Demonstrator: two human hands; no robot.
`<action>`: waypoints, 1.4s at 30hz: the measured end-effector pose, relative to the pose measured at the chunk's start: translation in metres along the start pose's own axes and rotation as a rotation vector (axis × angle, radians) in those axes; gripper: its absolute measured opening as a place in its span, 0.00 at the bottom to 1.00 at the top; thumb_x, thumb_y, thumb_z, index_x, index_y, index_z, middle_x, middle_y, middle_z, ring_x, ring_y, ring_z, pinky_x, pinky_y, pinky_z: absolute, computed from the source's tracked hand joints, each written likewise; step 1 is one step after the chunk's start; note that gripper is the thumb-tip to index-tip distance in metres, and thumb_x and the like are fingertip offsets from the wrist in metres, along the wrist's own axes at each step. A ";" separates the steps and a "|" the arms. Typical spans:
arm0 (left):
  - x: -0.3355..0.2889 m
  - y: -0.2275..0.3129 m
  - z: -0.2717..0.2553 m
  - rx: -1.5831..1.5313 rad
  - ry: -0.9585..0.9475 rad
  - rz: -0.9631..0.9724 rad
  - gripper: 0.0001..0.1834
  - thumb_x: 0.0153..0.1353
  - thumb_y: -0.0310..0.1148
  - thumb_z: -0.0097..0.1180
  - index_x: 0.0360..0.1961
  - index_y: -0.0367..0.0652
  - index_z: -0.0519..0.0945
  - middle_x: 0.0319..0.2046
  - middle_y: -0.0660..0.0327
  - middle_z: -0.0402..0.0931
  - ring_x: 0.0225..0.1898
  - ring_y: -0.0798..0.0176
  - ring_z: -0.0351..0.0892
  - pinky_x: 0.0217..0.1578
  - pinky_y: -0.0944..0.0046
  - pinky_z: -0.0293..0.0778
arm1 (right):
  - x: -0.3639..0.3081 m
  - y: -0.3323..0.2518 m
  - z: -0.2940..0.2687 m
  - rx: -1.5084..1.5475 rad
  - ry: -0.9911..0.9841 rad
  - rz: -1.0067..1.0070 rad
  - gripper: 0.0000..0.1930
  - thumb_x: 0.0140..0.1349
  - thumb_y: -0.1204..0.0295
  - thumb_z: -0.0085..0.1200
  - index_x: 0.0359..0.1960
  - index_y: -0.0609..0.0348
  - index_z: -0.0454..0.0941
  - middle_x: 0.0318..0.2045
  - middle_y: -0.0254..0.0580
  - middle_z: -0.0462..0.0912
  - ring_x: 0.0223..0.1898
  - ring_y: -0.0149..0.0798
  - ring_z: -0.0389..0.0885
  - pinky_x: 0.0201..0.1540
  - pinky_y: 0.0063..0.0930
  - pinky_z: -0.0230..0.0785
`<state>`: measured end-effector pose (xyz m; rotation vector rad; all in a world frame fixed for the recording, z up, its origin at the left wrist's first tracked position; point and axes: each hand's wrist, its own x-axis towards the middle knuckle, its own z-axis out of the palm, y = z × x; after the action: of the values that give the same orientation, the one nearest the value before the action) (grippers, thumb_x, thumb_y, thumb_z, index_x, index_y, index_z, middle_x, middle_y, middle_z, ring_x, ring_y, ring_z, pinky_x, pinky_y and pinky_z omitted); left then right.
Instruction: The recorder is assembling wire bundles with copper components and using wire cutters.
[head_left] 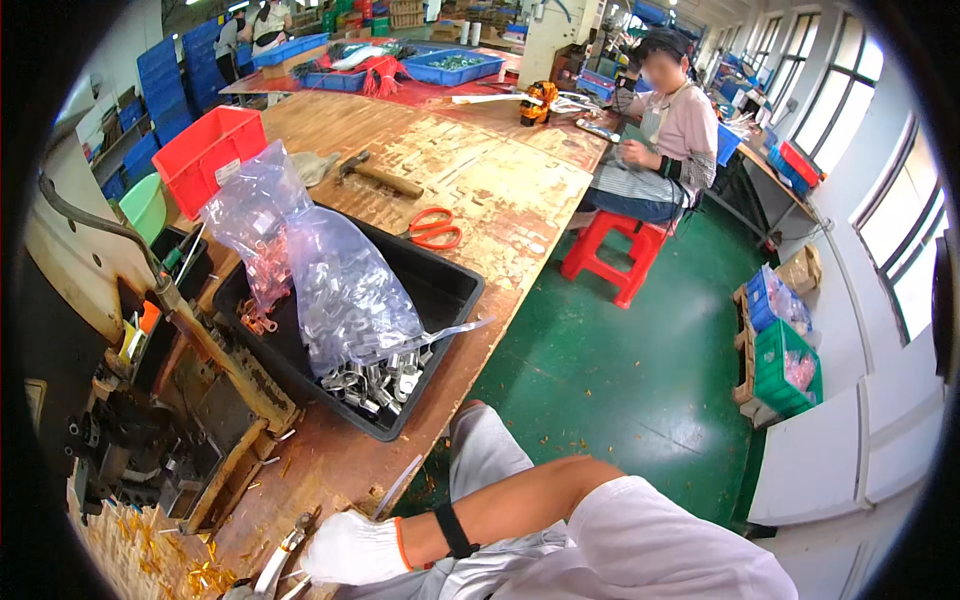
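My right hand [350, 548], in a white knitted glove with an orange cuff, is low at the left, over the wooden bench beside the machine. Its fingers are closed around a curved, pale, cable-like piece [272, 572] with a silvery metal end, whose kind I cannot make out. My left hand does not show. Beyond the glove, a black tray [460, 288] holds loose silver cable lugs [375, 388], copper-coloured lugs [258, 322] and clear plastic bags [350, 285] of similar parts. The oily metal press [215, 360] stands at the left, next to the hand.
A hammer [385, 179], red-handled scissors [433, 230] and a red bin [210, 155] sit farther along the bench. Yellowish scraps [205, 575] litter its near corner. A co-worker [675, 135] sits on a red stool [615, 255] at the bench's far right. Crates [785, 365] line the wall.
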<state>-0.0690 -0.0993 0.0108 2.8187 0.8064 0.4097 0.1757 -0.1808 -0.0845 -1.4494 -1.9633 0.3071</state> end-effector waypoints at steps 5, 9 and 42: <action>-0.008 0.009 -0.013 0.063 0.046 -0.072 0.22 0.56 0.26 0.72 0.51 0.37 0.81 0.47 0.47 0.81 0.50 0.43 0.79 0.51 0.50 0.77 | 0.000 0.017 -0.030 0.040 -0.020 0.111 0.13 0.61 0.59 0.57 0.28 0.56 0.78 0.19 0.49 0.80 0.22 0.56 0.83 0.23 0.50 0.73; -0.026 0.002 -0.014 0.097 0.060 -0.095 0.24 0.57 0.29 0.72 0.55 0.36 0.81 0.50 0.46 0.81 0.53 0.42 0.78 0.53 0.49 0.76 | -0.004 0.043 -0.045 -0.058 0.107 0.125 0.14 0.67 0.56 0.54 0.37 0.53 0.75 0.24 0.44 0.80 0.27 0.53 0.83 0.26 0.50 0.74; -0.020 0.014 0.065 -1.475 0.169 -1.202 0.23 0.75 0.47 0.48 0.57 0.38 0.78 0.44 0.54 0.80 0.44 0.52 0.78 0.56 0.46 0.73 | -0.001 0.025 -0.102 0.023 0.478 -0.172 0.16 0.60 0.52 0.61 0.36 0.51 0.80 0.29 0.41 0.79 0.30 0.45 0.79 0.32 0.40 0.70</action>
<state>-0.0583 -0.1283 -0.0511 0.7599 1.2550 0.6068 0.2593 -0.1923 -0.0225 -1.1943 -1.6677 -0.0893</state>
